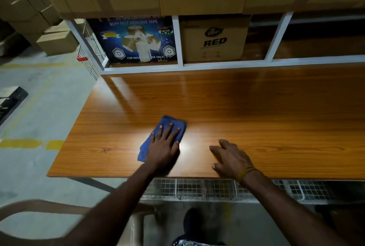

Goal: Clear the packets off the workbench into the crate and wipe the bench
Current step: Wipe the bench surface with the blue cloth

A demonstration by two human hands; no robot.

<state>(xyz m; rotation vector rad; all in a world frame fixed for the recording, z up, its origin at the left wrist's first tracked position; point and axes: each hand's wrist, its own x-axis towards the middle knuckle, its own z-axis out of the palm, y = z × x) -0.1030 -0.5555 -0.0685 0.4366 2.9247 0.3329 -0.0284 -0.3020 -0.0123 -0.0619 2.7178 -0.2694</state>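
A blue cloth (165, 137) is pressed flat under the left hand (164, 147), fingers straight, near the table (256, 111) front-left. Its long axis runs away from the body. The right hand (230, 158) rests spread, holding nothing. Unwiped surface lies mostly rightward. No packets visible.

Two cartons in the shelf bay at the far edge of the workbench carry legible print.

1. The blue carton (136, 40), far left: "BOPP SELF ADHESIVE TAPE" in pale letters along its top. Along its bottom, "FOR INDU... SE ONLY"; the middle of that line is obscured. A larger heading above is cut off and unreadable.

2. The brown carton (214, 39), just right of it: the brand "Dabur" in an oval, with "RED" in heavy black capitals beneath. The smaller print under "RED" is too small to read.
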